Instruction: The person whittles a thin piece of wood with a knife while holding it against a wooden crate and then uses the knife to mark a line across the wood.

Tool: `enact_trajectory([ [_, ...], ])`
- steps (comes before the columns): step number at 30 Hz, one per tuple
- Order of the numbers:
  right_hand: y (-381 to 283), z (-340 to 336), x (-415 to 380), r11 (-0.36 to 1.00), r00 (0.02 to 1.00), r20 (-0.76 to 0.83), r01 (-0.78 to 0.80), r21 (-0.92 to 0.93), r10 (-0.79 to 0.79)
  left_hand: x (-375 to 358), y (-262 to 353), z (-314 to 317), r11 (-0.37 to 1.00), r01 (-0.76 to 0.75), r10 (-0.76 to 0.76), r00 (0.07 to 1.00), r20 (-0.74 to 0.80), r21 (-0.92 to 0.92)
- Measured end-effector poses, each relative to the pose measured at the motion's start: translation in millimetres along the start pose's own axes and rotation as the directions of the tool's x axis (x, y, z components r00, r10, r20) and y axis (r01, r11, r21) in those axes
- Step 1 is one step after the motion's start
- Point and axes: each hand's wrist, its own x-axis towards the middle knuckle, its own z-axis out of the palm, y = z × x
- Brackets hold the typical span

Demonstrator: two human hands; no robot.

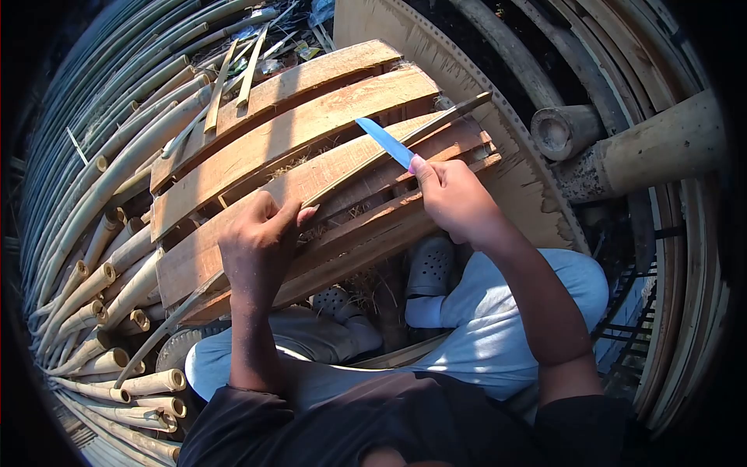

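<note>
A long, thin bamboo strip [348,174] runs slantwise over a slatted wooden pallet [311,117], from the lower left to past the pallet's upper right edge. My left hand [259,237] is closed around the strip near the pallet's front left, and the strip's tail bends down behind the wrist. In my right hand [461,201] is a knife [383,142] with a blue-looking blade and a bit of pink showing at its handle. The blade lies across the strip, pointing to the upper left; the grip is mostly hidden by the fingers.
Bamboo poles [117,187] are stacked along the left. Two short slats [247,70] lie across the pallet's far left corner. Behind the pallet leans a brown board [436,47]. Thick bamboo [661,148] crosses at the right. My knees and grey clogs [430,265] are below the pallet.
</note>
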Motion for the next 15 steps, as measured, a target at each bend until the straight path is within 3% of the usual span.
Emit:
enact_trajectory([
  [1, -11.0, -15.1, 5.4, 0.975, 0.976, 0.011, -0.22, 0.036, 0.219, 0.0, -0.7, 0.4, 1.0, 0.006, -0.006, 1.0, -0.001, 0.012],
  [2, 13.2, -14.7, 20.5, 0.994, 0.993, -0.096, -0.063, 0.092, 0.072, -1.3, -0.5, -0.5, 1.0, 0.009, -0.009, 1.0, 0.001, 0.012],
  [3, 14.2, -7.7, 15.9, 0.994, 0.993, -0.095, -0.06, 0.09, 0.068, -1.2, 0.1, -1.1, 1.0, 0.005, -0.005, 1.0, 0.003, -0.003],
  [5, 13.4, 15.9, -4.9, 0.993, 0.994, 0.042, 0.106, -0.057, -0.104, 1.0, -0.9, -0.2, 1.0, 0.003, -0.003, 1.0, -0.004, -0.016],
  [7, 12.3, 19.3, -7.1, 0.986, 0.987, 0.011, 0.161, -0.044, -0.161, -1.1, -2.2, 2.4, 0.999, 0.011, -0.011, 1.0, 0.001, -0.037],
  [9, 1.1, -12.6, 11.3, 0.989, 0.989, -0.068, -0.127, 0.071, 0.132, -2.0, -1.2, 2.5, 0.999, 0.009, -0.009, 1.0, 0.001, -0.033],
  [11, 1.4, -14.5, 12.6, 0.989, 0.984, -0.109, -0.136, 0.052, 0.141, -2.0, -0.3, 0.9, 1.0, 0.013, -0.013, 1.0, -0.004, -0.024],
  [13, 10.5, 15.9, -6.1, 0.993, 0.995, 0.042, 0.093, -0.066, -0.09, -0.1, 0.9, -0.9, 1.0, -0.001, 0.001, 1.0, 0.004, -0.001],
  [14, 20.5, 33.7, -12.3, 0.981, 0.981, -0.024, 0.191, -0.031, -0.192, -0.4, 0.3, 0.0, 1.0, -0.001, 0.001, 1.0, 0.006, -0.002],
  [15, 16.8, 26.0, -10.3, 0.982, 0.982, -0.025, 0.185, -0.03, -0.185, -1.3, -0.8, 1.5, 1.0, 0.014, -0.014, 1.0, 0.012, 0.001],
])
